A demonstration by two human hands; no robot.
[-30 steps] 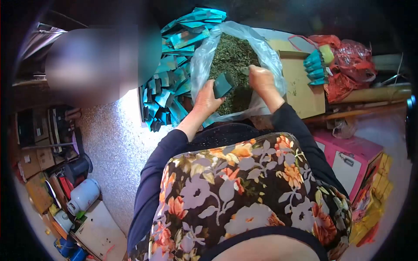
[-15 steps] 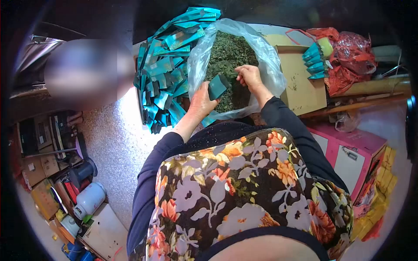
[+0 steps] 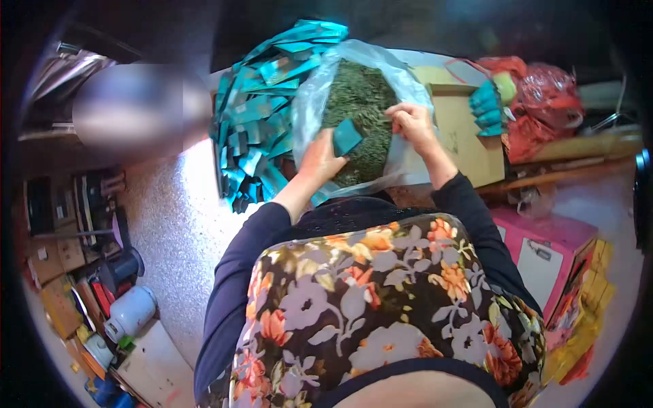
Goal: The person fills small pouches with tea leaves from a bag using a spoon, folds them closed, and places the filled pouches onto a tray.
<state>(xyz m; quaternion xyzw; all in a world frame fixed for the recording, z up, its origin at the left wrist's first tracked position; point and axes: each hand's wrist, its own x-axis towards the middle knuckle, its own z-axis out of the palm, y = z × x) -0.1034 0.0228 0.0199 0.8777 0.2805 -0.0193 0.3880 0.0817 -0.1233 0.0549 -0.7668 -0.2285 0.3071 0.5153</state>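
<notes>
My left hand [image 3: 321, 160] grips a small teal packet [image 3: 347, 138] over the dark green dried leaves [image 3: 360, 95]. The leaves fill a clear plastic bag [image 3: 314, 95] whose sides are spread wide. Above the right part of the leaves is my right hand [image 3: 416, 129], its thumb and fingertips pinched together; whatever lies between them is too small to make out. A heap of similar teal packets [image 3: 262, 109] lies left of the bag, close to my left hand.
Right of the bag stands an open cardboard box [image 3: 469, 129], with a stack of teal packets [image 3: 486, 109] and red plastic bags [image 3: 544, 95] beyond it. A pink box [image 3: 551, 234] is at lower right. A gas cylinder [image 3: 132, 313] stands at lower left. Another person [image 3: 129, 112], blurred, is at left.
My right hand has shifted a little to the right, still pinched. The packet in my left hand has turned, so its opening no longer shows. The whole view has shifted slightly.
</notes>
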